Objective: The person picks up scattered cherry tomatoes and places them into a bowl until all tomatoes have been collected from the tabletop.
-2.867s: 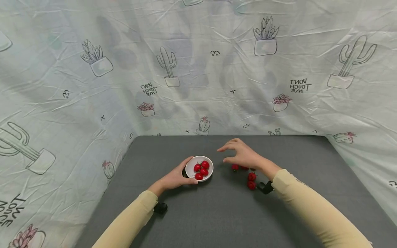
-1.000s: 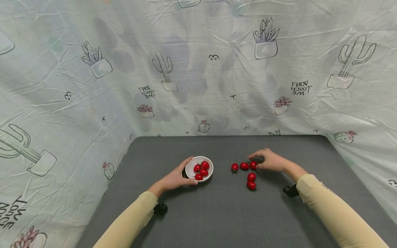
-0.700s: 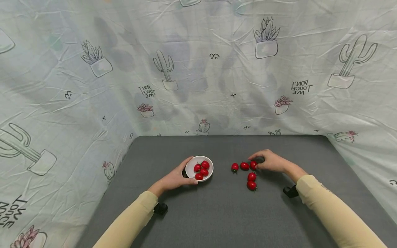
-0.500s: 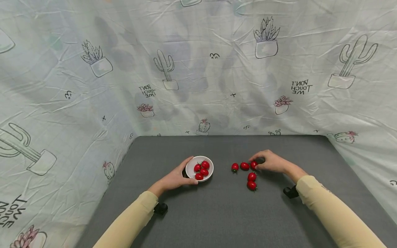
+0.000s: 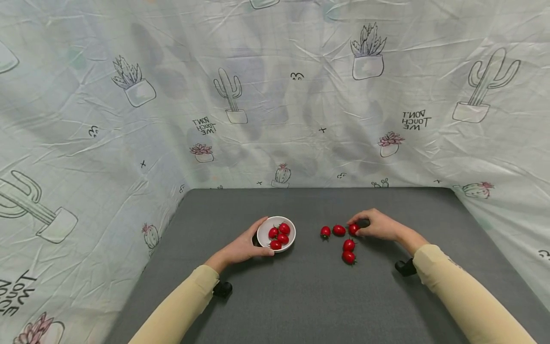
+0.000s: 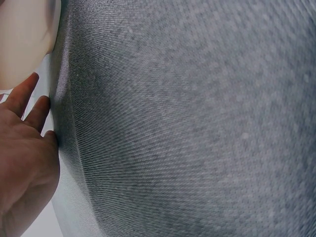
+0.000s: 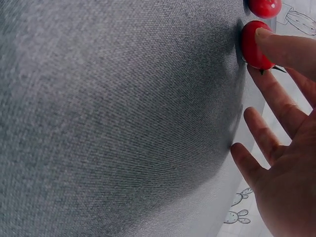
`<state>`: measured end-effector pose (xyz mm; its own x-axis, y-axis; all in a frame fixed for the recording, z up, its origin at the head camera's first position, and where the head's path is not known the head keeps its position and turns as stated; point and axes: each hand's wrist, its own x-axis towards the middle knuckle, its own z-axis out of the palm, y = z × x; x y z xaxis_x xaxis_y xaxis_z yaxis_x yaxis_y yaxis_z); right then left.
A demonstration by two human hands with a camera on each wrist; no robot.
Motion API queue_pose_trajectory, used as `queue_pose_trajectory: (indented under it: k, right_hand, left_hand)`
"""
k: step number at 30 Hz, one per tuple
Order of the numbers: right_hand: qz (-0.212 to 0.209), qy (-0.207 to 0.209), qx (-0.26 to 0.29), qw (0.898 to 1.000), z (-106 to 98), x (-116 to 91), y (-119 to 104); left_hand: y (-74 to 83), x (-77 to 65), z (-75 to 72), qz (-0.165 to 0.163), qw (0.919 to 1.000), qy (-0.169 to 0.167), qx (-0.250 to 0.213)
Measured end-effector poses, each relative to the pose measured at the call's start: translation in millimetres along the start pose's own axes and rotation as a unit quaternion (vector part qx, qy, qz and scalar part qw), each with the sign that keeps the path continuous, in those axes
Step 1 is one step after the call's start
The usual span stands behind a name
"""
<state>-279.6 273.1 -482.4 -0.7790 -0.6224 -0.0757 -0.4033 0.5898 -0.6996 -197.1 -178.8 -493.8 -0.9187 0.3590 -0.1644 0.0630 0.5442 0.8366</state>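
A white bowl [image 5: 264, 234] with several red cherry tomatoes [image 5: 282, 238] in it stands on the grey table. My left hand [image 5: 241, 247] holds its left side, thumb at the near rim and fingers behind. In the left wrist view the bowl [image 6: 24, 39] shows only partly. To the right, my right hand [image 5: 377, 225] pinches a cherry tomato [image 5: 353, 230] between thumb and fingers, low over or on the tabletop; the right wrist view shows the thumb pressed on this tomato [image 7: 251, 47]. Left of it lie two tomatoes [image 5: 339, 230], and nearer me two more [image 5: 349, 258].
The grey cloth-covered table [image 5: 301, 301] reaches back to a pale curtain [image 5: 275, 95] printed with potted cacti, which also hangs along the left side. Black wrist cameras [image 5: 222, 289] sit under both forearms.
My right hand has come from above the tomatoes to the far right one, pinched it and shifted it slightly right, away from its neighbour. The left hand and bowl stay put.
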Motion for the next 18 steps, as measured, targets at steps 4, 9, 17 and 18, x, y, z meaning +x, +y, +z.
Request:
queue_pose_trajectory:
  k: [4, 9, 17, 18]
  right_hand:
    - [0.000, 0.004, 0.004, 1.000, 0.4, -2.3, -0.9]
    - [-0.005, 0.007, 0.008, 1.000, 0.8, -1.9, 2.2]
    - [-0.015, 0.029, -0.004, 0.999, 1.0, -1.9, 4.9]
    - [-0.016, 0.033, -0.007, 0.999, 0.9, -1.8, 5.1]
  left_hand:
    - [-0.3, -0.3, 0.1, 0.004, 1.0000, 0.002, 0.000]
    - [-0.1, -0.2, 0.1, 0.006, 1.0000, 0.001, 0.002]
    - [0.0, 0.2, -0.1, -0.002, 1.0000, 0.000, 0.002]
    - [-0.1, 0.2, -0.2, -0.002, 1.0000, 0.000, 0.003]
